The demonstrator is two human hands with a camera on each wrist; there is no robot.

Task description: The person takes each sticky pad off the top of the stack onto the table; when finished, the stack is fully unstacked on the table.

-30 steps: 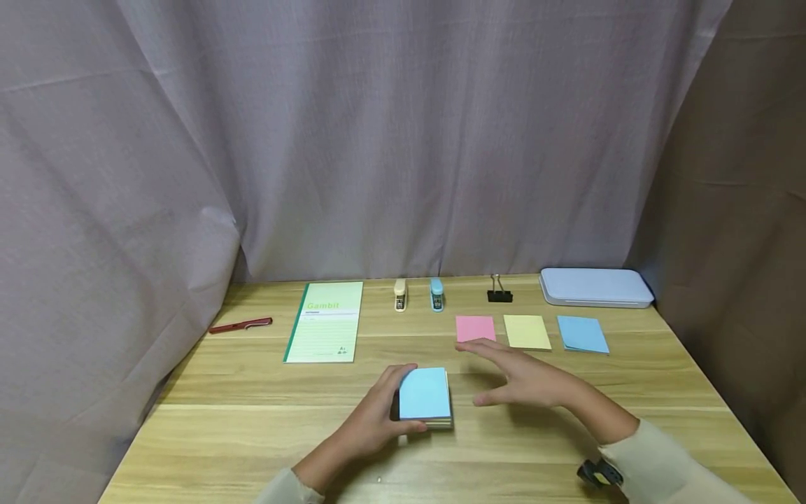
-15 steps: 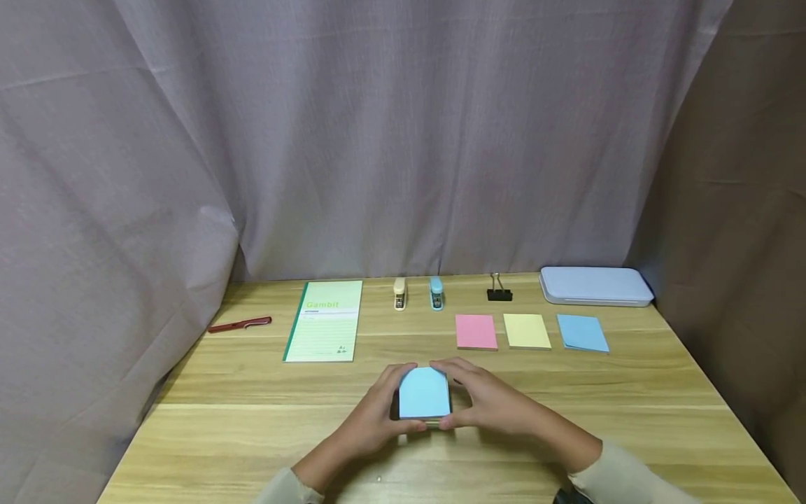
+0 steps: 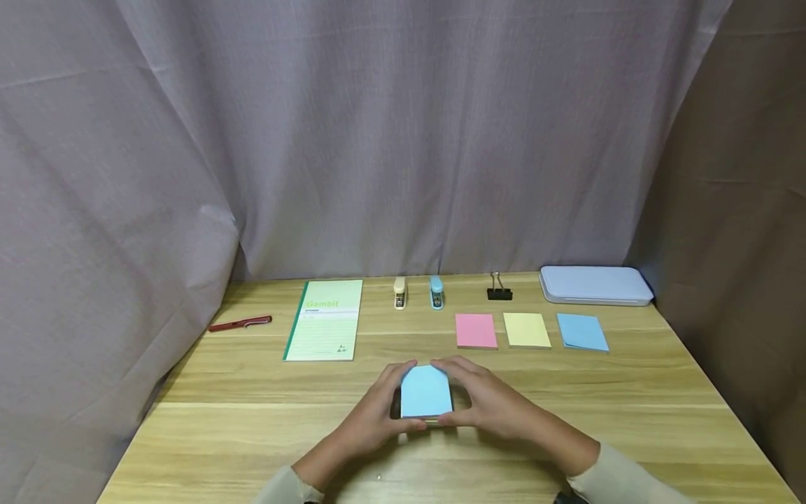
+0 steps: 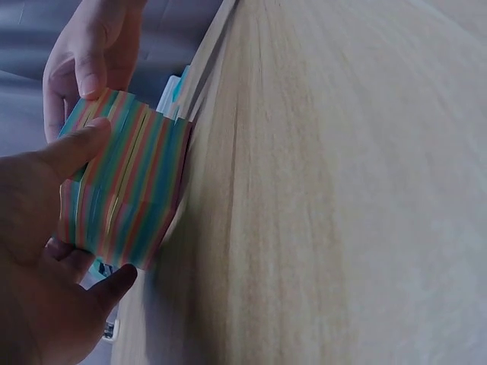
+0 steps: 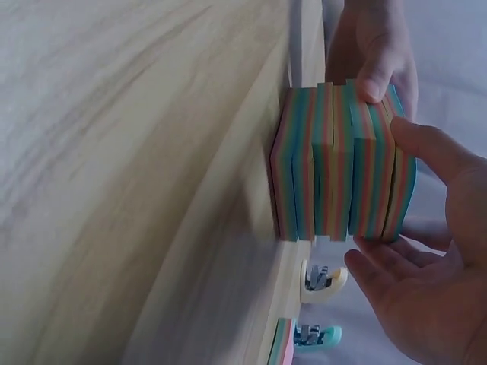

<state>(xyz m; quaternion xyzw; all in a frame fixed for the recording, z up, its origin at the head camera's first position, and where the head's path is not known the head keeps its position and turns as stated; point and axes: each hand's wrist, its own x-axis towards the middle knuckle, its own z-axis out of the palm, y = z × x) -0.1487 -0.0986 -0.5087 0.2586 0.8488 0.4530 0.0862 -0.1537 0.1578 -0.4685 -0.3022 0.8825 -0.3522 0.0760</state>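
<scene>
A tall stack of sticky note pads (image 3: 426,392), pale blue on top, stands on the table before me. My left hand (image 3: 371,407) holds its left side, thumb at the near edge and fingers at the far corner. On the right side my right hand (image 3: 491,400) grips it the same way. Striped layers of the stack (image 4: 125,179) show in the left wrist view, with the thumb lying on the near face. The right wrist view has several slightly uneven pads in the stack (image 5: 335,163) and the right thumb (image 5: 434,144) on its upper part.
Behind lie pink (image 3: 476,331), yellow (image 3: 527,330) and blue (image 3: 582,332) sticky note pads. Farther back are a cream stapler (image 3: 399,294), blue stapler (image 3: 436,293), black binder clip (image 3: 499,294) and pale case (image 3: 595,285). A notebook (image 3: 324,320) and red pen (image 3: 240,324) lie left.
My right hand has come in from the right and taken hold of the stack's right side. The left hand has stayed on the stack. The top has shifted very slightly right.
</scene>
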